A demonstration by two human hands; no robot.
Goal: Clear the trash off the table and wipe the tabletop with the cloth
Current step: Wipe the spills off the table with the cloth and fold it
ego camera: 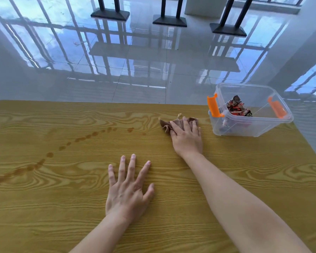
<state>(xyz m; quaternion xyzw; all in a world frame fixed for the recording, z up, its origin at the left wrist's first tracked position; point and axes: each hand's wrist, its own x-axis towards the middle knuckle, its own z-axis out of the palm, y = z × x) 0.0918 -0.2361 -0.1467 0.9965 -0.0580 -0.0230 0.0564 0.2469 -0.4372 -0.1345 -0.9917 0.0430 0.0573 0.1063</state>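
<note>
Broadly, a yellow wood-grain table [244, 179] fills the lower view, with glossy floor tiles [135, 70] beyond its far edge. At the far right corner stands a clear plastic bin [281, 123] with orange latches, crumpled wrappers [235, 106] lying inside it. The right hand [187, 137] lies palm-down on a brown cloth [165, 124] just left of the bin, fingers spread flat and pressing rather than clenched. The left hand [128, 187] rests flat on bare wood nearer the body, fingers splayed, holding nothing. A curved trail of brown spill spots [49, 155] runs from the left edge toward the cloth.
</note>
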